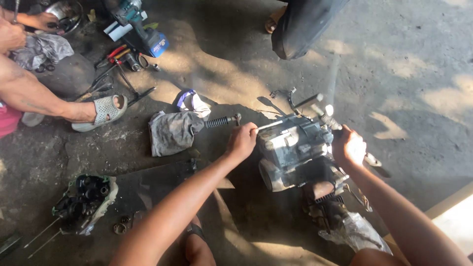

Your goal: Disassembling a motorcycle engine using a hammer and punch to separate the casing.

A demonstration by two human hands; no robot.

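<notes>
The engine block (295, 148), grey and grimy, sits on the concrete floor (419, 98) right of centre, between the person's two arms. Its lower end leans toward the person's knees, where a clear plastic wrap (357, 231) lies against it. The left hand (241, 140) is closed in a fist around a thin metal tool (268, 125) whose tip meets the upper left edge of the engine block. The right hand (349, 146) rests on the block's right side, its grip curled over a part there; what exactly the fingers pinch cannot be told.

A grey rag (172, 132) lies on the floor just left of the left hand, with a black-handled tool (221, 120) sticking out beside it. Lower left is a dark engine cover (86, 199) with small round parts (120, 226) near it. At the upper left sits another person, whose foot in a grey sandal (104, 109) rests near a scatter of pliers and hand tools (120, 61). A blue power tool (143, 29) lies above these.
</notes>
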